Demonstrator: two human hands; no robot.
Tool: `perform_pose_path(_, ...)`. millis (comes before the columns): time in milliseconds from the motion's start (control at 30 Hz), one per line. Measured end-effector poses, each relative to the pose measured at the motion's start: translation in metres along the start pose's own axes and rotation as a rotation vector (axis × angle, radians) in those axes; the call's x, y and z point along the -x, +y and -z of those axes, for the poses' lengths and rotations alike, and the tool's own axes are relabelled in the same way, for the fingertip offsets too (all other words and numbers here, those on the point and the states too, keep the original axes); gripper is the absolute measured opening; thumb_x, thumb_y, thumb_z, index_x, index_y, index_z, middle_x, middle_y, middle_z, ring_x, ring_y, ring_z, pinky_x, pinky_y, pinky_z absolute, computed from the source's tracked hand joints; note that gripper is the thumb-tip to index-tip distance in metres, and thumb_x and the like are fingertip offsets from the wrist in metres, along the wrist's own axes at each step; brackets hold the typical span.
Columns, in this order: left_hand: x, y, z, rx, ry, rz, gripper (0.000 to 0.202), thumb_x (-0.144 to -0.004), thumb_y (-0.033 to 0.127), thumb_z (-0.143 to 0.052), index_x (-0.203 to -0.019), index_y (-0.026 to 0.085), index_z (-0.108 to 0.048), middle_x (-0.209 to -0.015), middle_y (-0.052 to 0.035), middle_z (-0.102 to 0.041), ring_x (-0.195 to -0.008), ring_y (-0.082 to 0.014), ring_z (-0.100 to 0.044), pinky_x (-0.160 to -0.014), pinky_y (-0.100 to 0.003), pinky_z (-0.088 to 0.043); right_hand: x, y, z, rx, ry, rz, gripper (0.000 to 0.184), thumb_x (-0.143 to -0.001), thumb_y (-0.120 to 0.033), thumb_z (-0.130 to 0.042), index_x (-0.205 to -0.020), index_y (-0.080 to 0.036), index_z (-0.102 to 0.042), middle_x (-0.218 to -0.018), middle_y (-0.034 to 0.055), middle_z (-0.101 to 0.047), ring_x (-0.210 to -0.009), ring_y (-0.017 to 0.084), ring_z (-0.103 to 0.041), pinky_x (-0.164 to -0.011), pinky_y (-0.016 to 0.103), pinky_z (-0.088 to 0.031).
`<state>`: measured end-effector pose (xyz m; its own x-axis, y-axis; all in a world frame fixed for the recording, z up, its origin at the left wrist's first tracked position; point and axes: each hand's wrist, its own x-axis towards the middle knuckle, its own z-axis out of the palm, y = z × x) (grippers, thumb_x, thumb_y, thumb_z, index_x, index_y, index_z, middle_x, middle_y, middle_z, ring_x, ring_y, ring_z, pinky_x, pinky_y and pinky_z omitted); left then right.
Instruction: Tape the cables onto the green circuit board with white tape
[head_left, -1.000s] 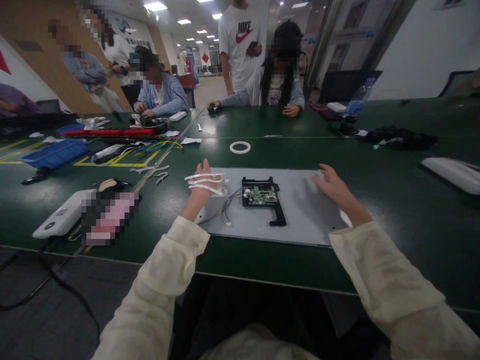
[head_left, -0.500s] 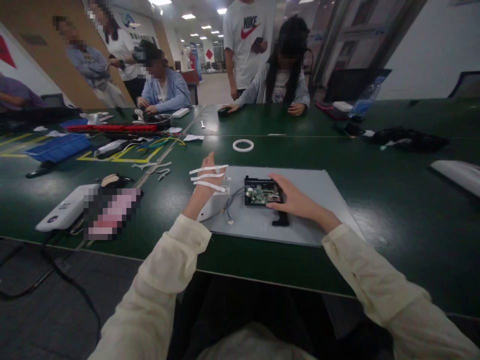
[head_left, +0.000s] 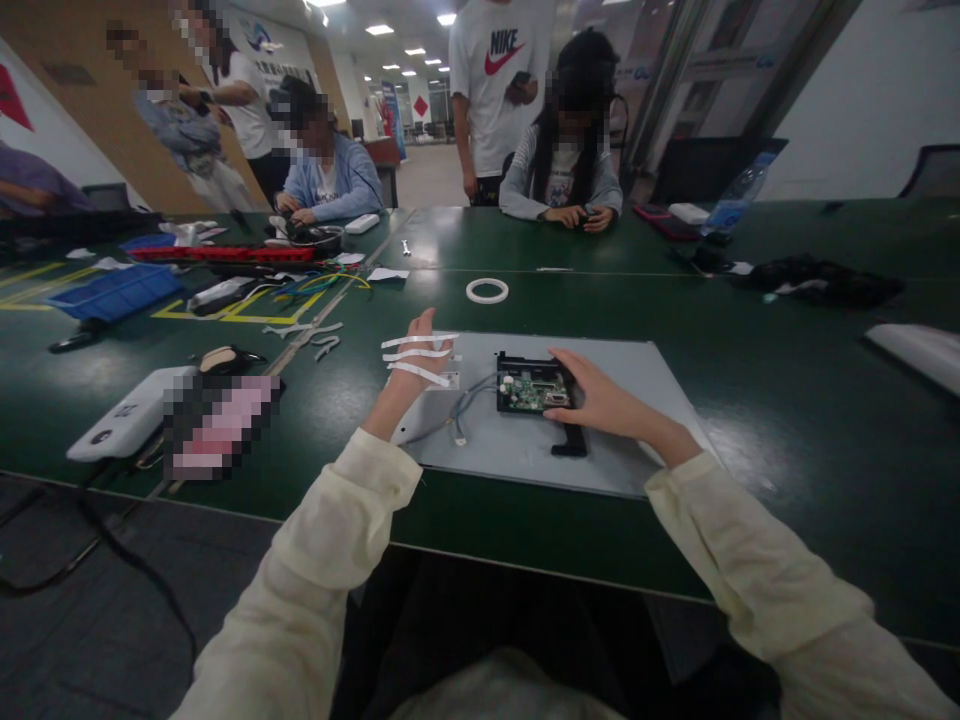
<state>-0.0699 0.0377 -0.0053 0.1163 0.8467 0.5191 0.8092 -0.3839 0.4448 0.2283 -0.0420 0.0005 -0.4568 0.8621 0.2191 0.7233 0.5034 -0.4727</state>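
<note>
A grey-white flat panel (head_left: 480,455) lies on the green table before me. On it sits a black plastic housing with a bare green circuit board (head_left: 532,390). My right hand (head_left: 592,395) grips the housing's right side, thumb on the near edge and fingers on the far edge. A black arm (head_left: 574,440) juts from the housing toward me. Grey cables (head_left: 461,405) run from its left side over the panel. Several white tape strips (head_left: 416,353) stick across the back of my left hand (head_left: 424,345), which is held with fingers extended at the panel's left edge.
Beyond the panel lies a white tape roll (head_left: 487,291). To the left are a white power bank (head_left: 131,415), a blurred pink phone (head_left: 225,425), grey strips (head_left: 307,335) and a blue tray (head_left: 120,292). A plastic bottle (head_left: 742,195) is at far right. Other people sit and stand across the table.
The housing has slid slightly right on the panel with my right hand. My left hand has barely moved. A person opposite has drawn both hands together.
</note>
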Motion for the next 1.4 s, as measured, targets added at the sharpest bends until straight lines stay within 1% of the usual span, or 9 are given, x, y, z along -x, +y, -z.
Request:
perform_pose_path(167,0.001,0.004,0.001,0.041,-0.011,0.015,0.052,-0.076,0.025,-0.053,-0.125,0.015,-0.040,-0.114,-0.0130,-0.052,-0.111,-0.0249,-0.050,-0.098,-0.041,-0.040,0.002,0.001,0.002,0.004,0.003,-0.018,0.091,-0.069,-0.058,-0.063,-0.142,-0.023,-0.022,-0.142,0.0112,-0.028,-0.130,0.030,-0.029,-0.107,0.047,-0.027)
perform_pose_path(367,-0.002,0.002,0.002,0.104,0.008,-0.003,0.050,-0.076,0.023,-0.054,-0.123,0.012,-0.041,-0.114,-0.0130,-0.052,-0.111,-0.0230,-0.050,-0.097,-0.039,-0.041,0.004,0.002,0.000,-0.008,-0.001,-0.015,0.089,-0.071,-0.058,-0.061,-0.142,-0.023,-0.021,-0.144,0.0114,-0.026,-0.131,0.029,-0.027,-0.107,0.047,-0.026)
perform_pose_path(567,-0.014,-0.002,0.014,0.348,0.117,0.185,0.040,-0.082,0.031,-0.051,-0.117,0.014,-0.045,-0.110,-0.0092,-0.057,-0.099,-0.0174,-0.057,-0.086,-0.032,-0.048,0.003,-0.001,-0.001,-0.013,0.012,-0.013,0.091,-0.072,-0.058,-0.060,-0.143,-0.019,-0.019,-0.144,0.0126,-0.025,-0.131,0.029,-0.027,-0.109,0.045,-0.024)
perform_pose_path(733,-0.016,0.010,0.020,0.404,0.097,0.292,0.028,-0.088,0.035,-0.044,-0.109,0.017,-0.050,-0.095,-0.0044,-0.064,-0.086,-0.0159,-0.062,-0.077,-0.029,-0.051,0.003,0.001,-0.004,-0.030,0.031,0.004,0.093,-0.071,-0.057,-0.061,-0.143,-0.021,-0.016,-0.144,0.0114,-0.027,-0.130,0.029,-0.029,-0.107,0.047,-0.026)
perform_pose_path(900,-0.001,0.025,0.007,0.208,0.047,-0.017,0.035,-0.085,0.033,-0.048,-0.116,0.016,-0.047,-0.113,-0.0109,-0.057,-0.106,-0.0213,-0.055,-0.091,-0.036,-0.046,0.003,0.002,-0.005,-0.021,0.034,0.002,0.092,-0.072,-0.057,-0.061,-0.143,-0.021,-0.017,-0.144,0.0110,-0.026,-0.130,0.029,-0.029,-0.108,0.046,-0.025)
perform_pose_path(1000,0.009,0.036,0.001,0.072,-0.070,-0.195,0.041,-0.086,0.033,-0.047,-0.123,0.016,-0.043,-0.125,-0.0128,-0.050,-0.119,-0.0240,-0.046,-0.100,-0.041,-0.039,0.002,0.001,-0.004,-0.021,0.035,-0.003,0.091,-0.071,-0.056,-0.061,-0.143,-0.021,-0.018,-0.144,0.0111,-0.026,-0.130,0.030,-0.029,-0.107,0.047,-0.026)
perform_pose_path(1167,0.023,0.056,-0.005,0.068,-0.278,-0.436,0.048,-0.089,0.037,-0.042,-0.131,0.015,-0.035,-0.136,-0.0123,-0.041,-0.128,-0.0220,-0.037,-0.106,-0.040,-0.032,0.002,-0.001,-0.004,-0.020,0.042,-0.001,0.092,-0.070,-0.057,-0.062,-0.143,-0.020,-0.018,-0.143,0.0121,-0.027,-0.129,0.031,-0.030,-0.106,0.048,-0.026)
perform_pose_path(1300,0.032,0.063,-0.009,0.070,-0.396,-0.537,0.057,-0.086,0.042,-0.046,-0.133,0.011,-0.033,-0.139,-0.0155,-0.038,-0.129,-0.0226,-0.036,-0.107,-0.040,-0.031,0.002,0.000,-0.006,-0.016,0.048,0.008,0.091,-0.071,-0.058,-0.061,-0.142,-0.020,-0.019,-0.143,0.0123,-0.028,-0.129,0.031,-0.029,-0.106,0.049,-0.027)
perform_pose_path(1400,0.035,0.064,-0.012,0.060,-0.436,-0.543,0.055,-0.085,0.042,-0.050,-0.129,0.012,-0.038,-0.133,-0.0157,-0.045,-0.129,-0.0234,-0.037,-0.106,-0.042,-0.032,0.002,0.002,-0.007,-0.014,0.059,0.018,0.092,-0.071,-0.059,-0.061,-0.142,-0.020,-0.019,-0.142,0.0127,-0.029,-0.129,0.031,-0.029,-0.106,0.050,-0.027)
